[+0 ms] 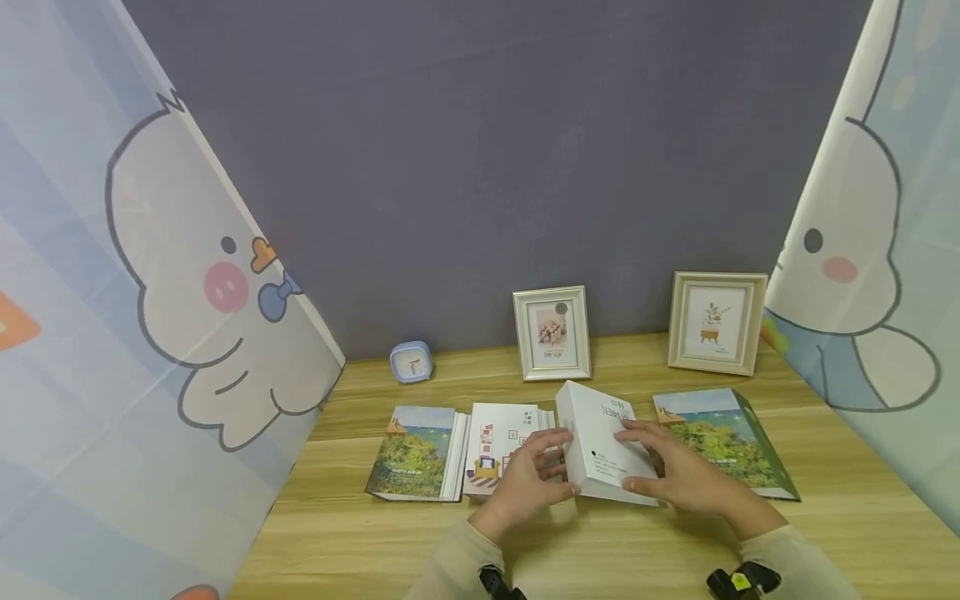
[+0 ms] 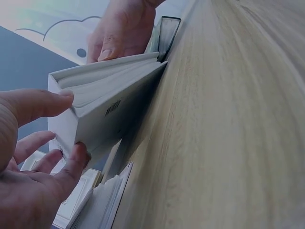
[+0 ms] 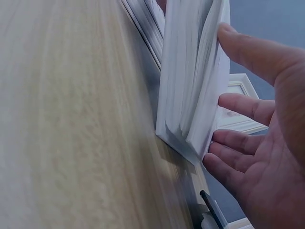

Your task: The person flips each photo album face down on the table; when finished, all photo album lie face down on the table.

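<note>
A thick white photo album [image 1: 611, 446] with dark print on its cover is tilted, its spine side raised off the wooden table. My left hand [image 1: 525, 475] grips it by the spine, the thumb at the lower corner and fingertips reaching toward the back cover, as the left wrist view shows. On the front cover rests my right hand [image 1: 678, 471], thumb and fingers spread and fairly straight. Left of it lies another white album [image 1: 498, 442] with a yellow armchair picture, partly covered by my left hand. A landscape-covered album [image 1: 723, 437] lies to the right, partly behind my right hand.
At the far left of the row lies another landscape album [image 1: 412, 450]. Along the back stand a blue clock [image 1: 411, 362], a cream picture frame [image 1: 552, 333] and a beige picture frame [image 1: 717, 323]. Printed cloth hangs on both sides of the table [image 1: 360, 554].
</note>
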Available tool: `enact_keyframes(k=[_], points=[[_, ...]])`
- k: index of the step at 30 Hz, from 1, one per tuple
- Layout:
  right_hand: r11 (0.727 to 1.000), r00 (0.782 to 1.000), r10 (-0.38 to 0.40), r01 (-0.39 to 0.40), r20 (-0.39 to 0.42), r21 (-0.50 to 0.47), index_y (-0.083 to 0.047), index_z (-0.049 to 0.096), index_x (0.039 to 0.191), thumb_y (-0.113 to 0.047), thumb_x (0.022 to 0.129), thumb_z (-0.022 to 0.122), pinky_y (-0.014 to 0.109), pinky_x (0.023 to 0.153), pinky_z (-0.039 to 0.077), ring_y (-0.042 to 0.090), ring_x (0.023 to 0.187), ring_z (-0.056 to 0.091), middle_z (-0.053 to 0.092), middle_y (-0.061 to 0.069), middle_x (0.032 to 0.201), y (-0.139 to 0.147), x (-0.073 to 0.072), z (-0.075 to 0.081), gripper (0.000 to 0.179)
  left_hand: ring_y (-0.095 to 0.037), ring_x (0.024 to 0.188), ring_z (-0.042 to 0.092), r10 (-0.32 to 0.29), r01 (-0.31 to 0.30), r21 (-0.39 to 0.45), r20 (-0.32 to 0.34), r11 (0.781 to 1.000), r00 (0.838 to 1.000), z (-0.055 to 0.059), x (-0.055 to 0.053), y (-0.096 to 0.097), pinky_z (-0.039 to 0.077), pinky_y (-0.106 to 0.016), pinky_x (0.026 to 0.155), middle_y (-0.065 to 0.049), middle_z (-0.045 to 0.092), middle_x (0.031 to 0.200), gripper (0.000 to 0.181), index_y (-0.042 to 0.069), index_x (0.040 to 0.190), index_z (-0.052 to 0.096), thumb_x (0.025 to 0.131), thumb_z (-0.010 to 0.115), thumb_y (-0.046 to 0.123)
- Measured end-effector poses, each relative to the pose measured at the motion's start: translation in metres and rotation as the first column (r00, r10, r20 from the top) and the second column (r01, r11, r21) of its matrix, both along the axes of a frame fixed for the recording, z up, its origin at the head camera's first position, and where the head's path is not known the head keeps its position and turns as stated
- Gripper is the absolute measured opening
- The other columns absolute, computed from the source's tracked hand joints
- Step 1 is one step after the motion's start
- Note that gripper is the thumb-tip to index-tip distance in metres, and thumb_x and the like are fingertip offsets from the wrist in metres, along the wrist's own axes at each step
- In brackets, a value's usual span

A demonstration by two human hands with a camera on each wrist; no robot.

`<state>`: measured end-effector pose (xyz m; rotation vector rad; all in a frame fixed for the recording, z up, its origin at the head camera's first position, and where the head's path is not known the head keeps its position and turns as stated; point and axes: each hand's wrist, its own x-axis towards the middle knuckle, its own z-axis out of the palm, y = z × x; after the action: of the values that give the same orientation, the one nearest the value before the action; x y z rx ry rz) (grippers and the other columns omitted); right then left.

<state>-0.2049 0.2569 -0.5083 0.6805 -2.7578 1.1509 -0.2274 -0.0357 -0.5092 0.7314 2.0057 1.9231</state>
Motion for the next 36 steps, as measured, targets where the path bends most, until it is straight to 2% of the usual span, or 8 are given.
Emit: enact_keyframes(k=[3,9,12,16,23,30,36], points=[[1.000,1.000,0.014,-0.013,0.007,-0.016,-0.017,0.060,0.145,-0.046,0.089,0.084,0.066,0.102,0.049,0.055,0.140,0.042,0.041,0.024,0.158,-0.0006,0.0004,0.0019,0.069,-0.031,0.129,0.059,-0.004,0.004,0.040,0.018,0.999,1.000,-0.0004,-0.0004,-0.0010,0.053,-0.033,0.105,-0.011,0.041,0.157,0.073,0.003,0.148,0.055,0.081,0.080,-0.013],[0.998,0.999,0.034,-0.035,-0.007,-0.058,-0.015,0.060,0.144,-0.044,0.089,0.084,0.060,0.103,0.051,0.050,0.138,0.047,0.046,0.022,0.155,-0.0012,0.0015,0.0017,0.066,-0.033,0.125,0.063,-0.022,0.012,0.113,0.080,0.993,0.997,0.0008,-0.0006,-0.0012,0.056,-0.038,0.103,-0.022,0.052,0.148,0.082,-0.003,0.156,0.040,0.084,0.078,-0.013],[0.997,0.999,0.039,-0.039,0.001,-0.071,-0.016,0.060,0.144,-0.044,0.090,0.083,0.057,0.103,0.052,0.047,0.138,0.048,0.047,0.020,0.155,-0.0012,0.0012,-0.0017,0.066,-0.034,0.126,0.062,-0.030,0.019,0.132,0.080,0.991,0.996,0.0001,-0.0010,-0.0024,0.055,-0.038,0.103,-0.023,0.051,0.150,0.082,-0.007,0.156,0.036,0.084,0.077,-0.012],[0.994,0.999,0.045,-0.043,0.024,-0.104,-0.014,0.059,0.146,-0.044,0.090,0.083,0.053,0.103,0.053,0.045,0.138,0.048,0.046,0.020,0.156,-0.0015,-0.0002,-0.0028,0.068,-0.035,0.127,0.062,-0.031,0.017,0.159,0.086,0.987,0.996,-0.0004,-0.0016,-0.0018,0.055,-0.036,0.102,-0.023,0.051,0.150,0.081,-0.009,0.155,0.036,0.085,0.076,-0.012],[0.982,0.994,0.106,-0.099,0.034,-0.163,-0.009,0.055,0.148,-0.037,0.092,0.082,0.056,0.098,0.055,0.053,0.133,0.049,0.043,0.026,0.154,-0.0027,-0.0005,0.0006,0.069,-0.038,0.126,0.062,-0.029,0.011,0.198,0.092,0.980,0.995,0.0029,-0.0016,-0.0005,0.057,-0.034,0.099,-0.024,0.054,0.145,0.074,-0.011,0.151,0.041,0.086,0.074,-0.012],[0.976,0.992,0.102,-0.087,0.069,-0.198,-0.009,0.053,0.150,-0.035,0.091,0.084,0.049,0.097,0.057,0.052,0.131,0.053,0.041,0.024,0.155,-0.0047,-0.0024,-0.0031,0.071,-0.035,0.124,0.064,-0.031,0.009,0.201,0.105,0.980,0.994,0.0042,-0.0008,-0.0009,0.058,-0.035,0.097,-0.022,0.054,0.147,0.073,-0.006,0.153,0.042,0.088,0.074,-0.011],[0.968,0.989,0.127,-0.108,0.070,-0.227,-0.007,0.050,0.152,-0.032,0.092,0.083,0.050,0.096,0.058,0.056,0.126,0.054,0.041,0.027,0.153,-0.0046,-0.0027,-0.0029,0.073,-0.038,0.122,0.064,-0.014,-0.006,0.206,0.094,0.979,0.995,0.0065,-0.0002,-0.0007,0.059,-0.034,0.095,-0.024,0.056,0.144,0.072,-0.006,0.153,0.043,0.088,0.075,-0.010]])
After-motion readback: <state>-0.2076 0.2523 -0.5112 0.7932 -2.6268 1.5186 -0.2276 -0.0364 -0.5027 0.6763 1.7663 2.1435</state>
